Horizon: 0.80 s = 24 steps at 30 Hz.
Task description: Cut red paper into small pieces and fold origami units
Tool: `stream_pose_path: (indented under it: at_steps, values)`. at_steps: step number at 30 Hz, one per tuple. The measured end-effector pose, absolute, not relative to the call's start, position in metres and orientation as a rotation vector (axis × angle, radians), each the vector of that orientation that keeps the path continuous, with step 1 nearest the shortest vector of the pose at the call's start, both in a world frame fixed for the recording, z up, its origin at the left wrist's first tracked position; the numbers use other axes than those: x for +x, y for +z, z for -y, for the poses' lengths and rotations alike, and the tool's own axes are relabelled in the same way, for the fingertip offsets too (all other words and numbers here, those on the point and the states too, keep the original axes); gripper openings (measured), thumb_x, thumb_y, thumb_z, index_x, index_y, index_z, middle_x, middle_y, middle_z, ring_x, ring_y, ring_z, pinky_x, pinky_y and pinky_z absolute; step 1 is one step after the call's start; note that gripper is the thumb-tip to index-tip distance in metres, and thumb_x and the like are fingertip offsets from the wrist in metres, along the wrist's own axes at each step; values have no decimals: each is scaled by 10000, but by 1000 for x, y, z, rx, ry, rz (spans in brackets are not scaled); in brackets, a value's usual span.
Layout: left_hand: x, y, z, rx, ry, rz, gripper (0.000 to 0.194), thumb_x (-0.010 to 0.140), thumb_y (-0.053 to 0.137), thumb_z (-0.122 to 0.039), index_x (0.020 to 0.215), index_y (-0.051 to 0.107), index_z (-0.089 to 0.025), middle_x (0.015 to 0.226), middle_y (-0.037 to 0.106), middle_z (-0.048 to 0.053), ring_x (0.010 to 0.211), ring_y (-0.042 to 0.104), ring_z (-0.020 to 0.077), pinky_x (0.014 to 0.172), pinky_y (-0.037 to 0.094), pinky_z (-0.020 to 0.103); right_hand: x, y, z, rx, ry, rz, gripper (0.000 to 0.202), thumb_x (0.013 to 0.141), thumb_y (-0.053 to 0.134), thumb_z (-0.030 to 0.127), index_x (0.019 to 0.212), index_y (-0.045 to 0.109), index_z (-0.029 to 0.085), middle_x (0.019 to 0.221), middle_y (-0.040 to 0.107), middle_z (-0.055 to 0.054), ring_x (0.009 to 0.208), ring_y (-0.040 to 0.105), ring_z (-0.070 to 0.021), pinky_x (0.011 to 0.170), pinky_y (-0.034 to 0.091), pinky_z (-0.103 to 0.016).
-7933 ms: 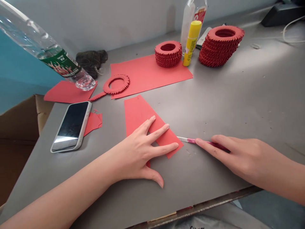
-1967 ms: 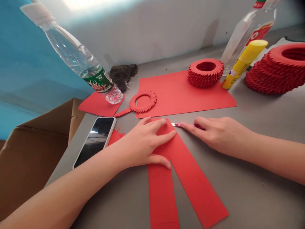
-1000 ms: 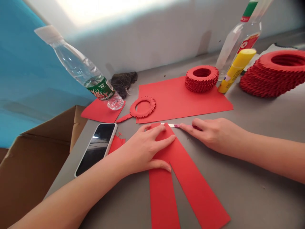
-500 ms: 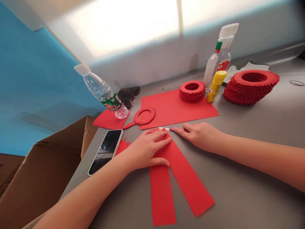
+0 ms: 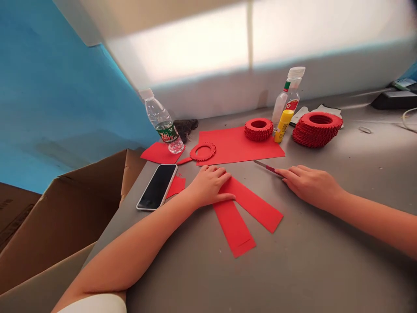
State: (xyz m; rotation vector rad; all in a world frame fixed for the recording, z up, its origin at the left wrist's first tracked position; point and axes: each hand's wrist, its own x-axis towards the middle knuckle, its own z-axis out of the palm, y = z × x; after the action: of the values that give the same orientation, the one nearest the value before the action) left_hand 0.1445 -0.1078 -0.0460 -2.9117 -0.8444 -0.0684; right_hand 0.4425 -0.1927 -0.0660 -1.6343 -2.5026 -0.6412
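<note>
My left hand (image 5: 213, 184) lies over the upper ends of two red paper strips (image 5: 257, 204), its fingers bent over them and the thumb stretched to the right. The strips fan apart toward me, and a thin line crosses the lower end of the left one (image 5: 236, 230). Off to the right, my right hand (image 5: 308, 184) is closed around a small craft knife (image 5: 270, 168). The knife's narrow blade points up and left, apart from the strips and short of the large red sheet (image 5: 233, 150).
A phone (image 5: 158, 187) and red scrap (image 5: 177, 184) lie left, near a water bottle (image 5: 167, 130). Behind are a toothed red paper ring (image 5: 203, 151), ring stacks (image 5: 259, 130) (image 5: 317, 129), a yellow glue stick (image 5: 283, 126) and clear bottles (image 5: 291, 93). Cardboard boxes (image 5: 81, 204) stand beyond the table's left edge.
My right hand has drawn the knife away to the right from the strips' upper ends. My left fingers have curled in, and the strips have turned. The camera view has shifted.
</note>
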Motion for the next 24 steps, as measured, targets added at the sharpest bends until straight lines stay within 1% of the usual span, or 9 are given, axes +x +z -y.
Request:
stream_pose_path:
  at_steps: [3, 7, 9, 11, 13, 15, 18, 21, 24]
  values:
    - [141, -41, 113, -2841, -66, 967, 672, 737, 338, -705, 1066, 555, -162, 989, 577, 122, 954, 484, 283, 866, 298, 422, 428, -53, 200, -1608, -553, 2426, 307, 860, 385, 287, 1038, 596, 153, 1073, 580, -120, 941, 543, -238, 752, 412, -339]
    - [122, -17, 115, -2931, 28, 1022, 672, 717, 410, -690, 1174, 505, -206, 1070, 552, 114, 1005, 477, 277, 860, 318, 395, 388, -39, 209, -1636, -126, 2405, 341, 867, 365, 389, 1040, 563, 171, 1011, 593, -93, 949, 530, -211, 797, 427, -329]
    - [112, -7, 115, -3061, 177, 960, 708, 680, 513, -652, 1271, 403, -278, 1252, 459, 97, 1114, 428, 277, 883, 320, 370, 368, -37, 212, -1696, 115, 2389, 377, 854, 359, 456, 1066, 534, 199, 1027, 585, -81, 928, 538, -206, 782, 439, -335]
    - [107, -7, 115, -3114, 203, 900, 812, 650, 557, -640, 1337, 286, -303, 1413, 259, 97, 1259, 271, 301, 959, 250, 400, 351, -38, 214, -1736, 252, 2374, 437, 823, 376, 522, 1103, 506, 212, 1045, 575, -82, 936, 529, -221, 791, 436, -357]
    - [108, -17, 114, -3178, 164, 812, 840, 668, 530, -648, 1365, 220, -295, 1457, 147, 82, 1316, 148, 297, 1009, 176, 406, 336, -40, 215, -1770, 274, 2363, 540, 779, 400, 586, 1159, 473, 210, 1049, 566, -98, 963, 511, -248, 809, 425, -383]
    - [113, -32, 113, -3240, 117, 755, 842, 693, 481, -666, 1375, 203, -258, 1446, 194, 74, 1324, 127, 281, 1030, 144, 390, 324, -43, 215, -1809, 205, 2362, 680, 716, 432, 651, 1214, 442, 189, 1041, 555, -127, 973, 498, -280, 816, 412, -411]
    - [120, -47, 114, -3254, -1, 745, 826, 698, 430, -698, 1351, 282, -214, 1375, 338, 91, 1264, 274, 268, 1017, 185, 365, 311, -45, 214, -1867, 96, 2365, 811, 630, 497, 690, 1246, 426, 169, 998, 547, -152, 931, 502, -310, 783, 410, -436]
    - [122, -49, 115, -3163, -106, 768, 753, 695, 425, -704, 1273, 411, -222, 1213, 472, 105, 1105, 437, 261, 940, 277, 371, 309, -45, 209, -1886, 186, 2328, 784, 625, 561, 623, 1266, 395, 203, 903, 551, -113, 883, 516, -288, 749, 418, -409]
    - [121, -45, 117, -3098, -136, 771, 673, 679, 437, -711, 1141, 524, -231, 1024, 535, 83, 975, 498, 250, 871, 312, 377, 316, -43, 203, -1881, 391, 2257, 771, 631, 609, 526, 1298, 330, 260, 925, 527, -81, 842, 541, -237, 696, 434, -344]
